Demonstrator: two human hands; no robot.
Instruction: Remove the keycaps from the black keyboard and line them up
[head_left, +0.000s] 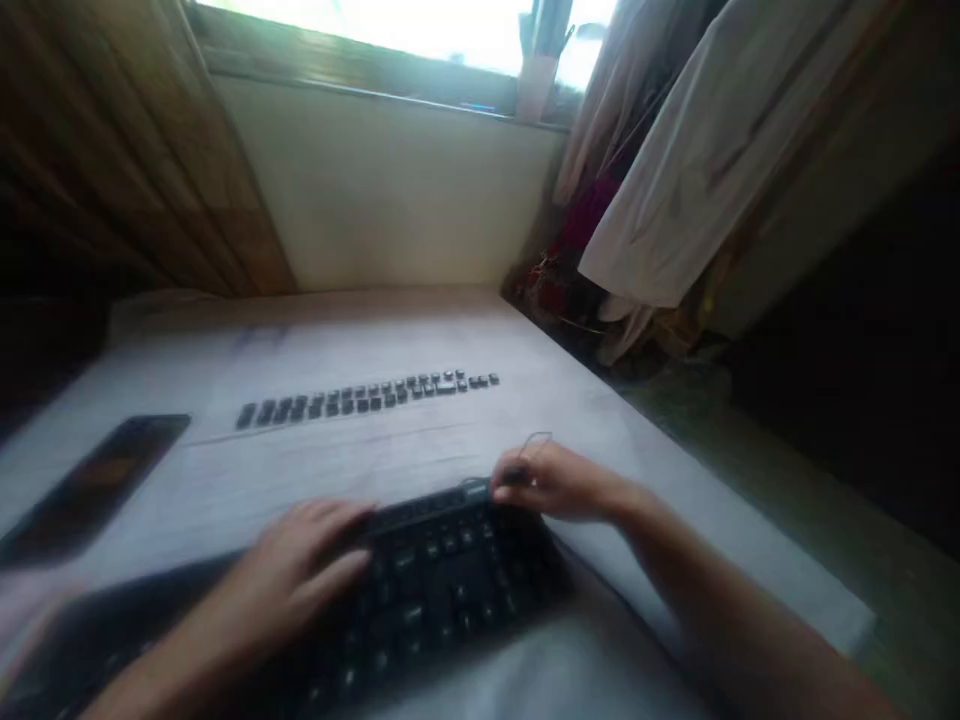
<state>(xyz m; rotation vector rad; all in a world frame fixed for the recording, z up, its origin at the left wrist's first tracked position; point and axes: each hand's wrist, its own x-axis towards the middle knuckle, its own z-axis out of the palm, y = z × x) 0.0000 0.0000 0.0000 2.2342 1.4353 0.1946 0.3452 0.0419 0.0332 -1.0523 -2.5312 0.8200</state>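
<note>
A black keyboard (450, 585) lies at an angle on the table in front of me, with many of its keys gone from the middle and right parts. My left hand (304, 560) grips it, fingers along the back edge and thumb over the keys. At its back right corner, my right hand (544, 480) is closed in a pinch. From those fingers a thin wire loop (538, 437) sticks up, apparently part of a wire keycap puller; a small dark piece (514, 473) shows between the fingertips. Removed keycaps (364, 395) stand in two long rows behind the keyboard.
A dark smartphone (105, 480) lies at the left of the white-covered table (585, 400). The keyboard's cable (615, 590) runs along the right side. Curtains (135, 150) hang at the left, cloths (690, 170) at the right, below a bright window (390, 30).
</note>
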